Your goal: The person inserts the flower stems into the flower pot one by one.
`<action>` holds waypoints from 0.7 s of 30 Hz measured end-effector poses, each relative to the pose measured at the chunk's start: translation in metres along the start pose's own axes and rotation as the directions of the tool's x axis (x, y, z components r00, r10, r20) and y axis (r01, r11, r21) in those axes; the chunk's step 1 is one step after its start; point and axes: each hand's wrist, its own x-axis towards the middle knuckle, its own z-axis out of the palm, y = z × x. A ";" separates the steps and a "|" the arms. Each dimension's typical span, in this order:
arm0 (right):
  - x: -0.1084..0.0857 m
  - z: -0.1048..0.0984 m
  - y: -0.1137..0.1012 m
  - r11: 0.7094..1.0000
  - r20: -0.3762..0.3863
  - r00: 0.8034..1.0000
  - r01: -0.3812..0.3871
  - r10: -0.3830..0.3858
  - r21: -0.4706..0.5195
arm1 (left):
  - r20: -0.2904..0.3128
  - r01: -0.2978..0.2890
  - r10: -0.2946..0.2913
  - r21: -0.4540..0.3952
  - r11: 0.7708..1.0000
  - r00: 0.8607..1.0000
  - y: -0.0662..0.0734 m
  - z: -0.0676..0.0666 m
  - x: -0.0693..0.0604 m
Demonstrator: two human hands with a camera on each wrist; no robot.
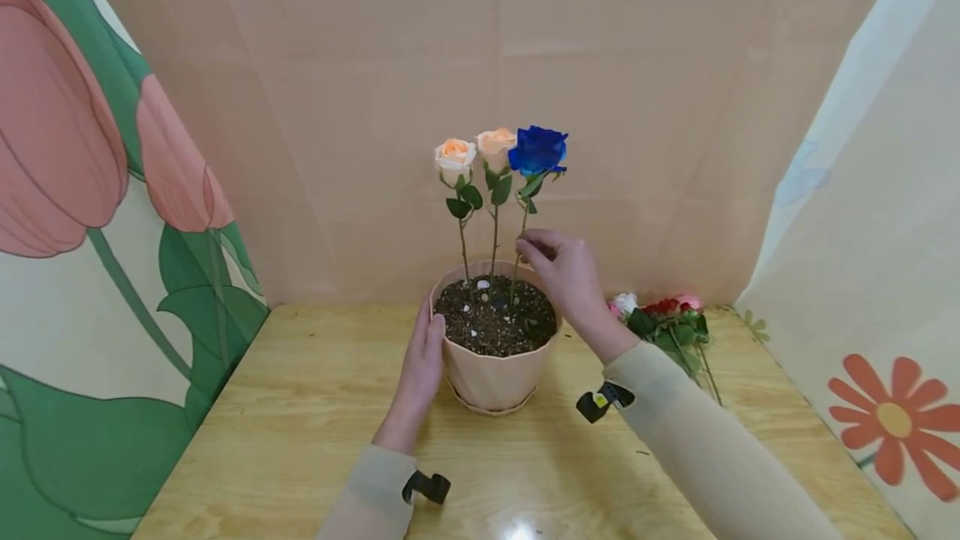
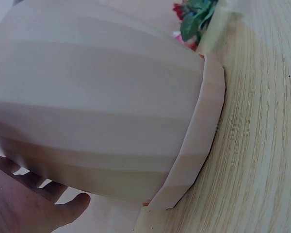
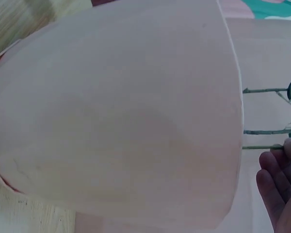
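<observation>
A flowerpot [image 1: 495, 377] of pale pink plastic, filled with dark soil [image 1: 498, 327], stands on its matching saucer [image 2: 196, 145]. Two peach roses [image 1: 454, 158] [image 1: 495, 147] rise from the soil at the left and middle. To their right is a blue rose [image 1: 538, 150], upright, its stem pinched between thumb and fingers of my right hand [image 1: 562, 273] above the rim. In the right wrist view the fingertips [image 3: 277, 146] meet that thin stem. My left hand [image 1: 423, 352] rests against the pot's left side with its fingers extended; the pot partly hides them in the left wrist view.
More roses, in white, red and pink [image 1: 667, 319], lie in a bunch on the wooden table [image 1: 315, 407] to the right of the pot. A plain backdrop [image 1: 360, 107] hangs behind, with flower-printed panels [image 1: 75, 290] at both sides.
</observation>
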 end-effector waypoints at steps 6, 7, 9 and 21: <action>0.000 0.002 0.000 0.999 -0.027 1.000 -0.011 0.012 0.041 | 0.001 0.005 -0.005 -0.010 1.000 1.000 -0.001 0.001 0.000; 0.000 0.003 0.001 0.999 -0.031 0.999 -0.015 0.017 0.047 | 0.003 0.007 -0.007 -0.010 1.000 1.000 -0.001 0.001 0.000; -0.001 0.003 0.002 0.998 -0.037 0.999 -0.030 0.032 0.059 | 0.006 0.010 -0.009 -0.013 1.000 1.000 -0.001 0.001 -0.001; -0.002 0.001 0.003 0.997 -0.052 0.997 -0.046 0.049 0.054 | -0.008 -0.008 0.008 -0.023 1.000 1.000 0.001 0.002 0.001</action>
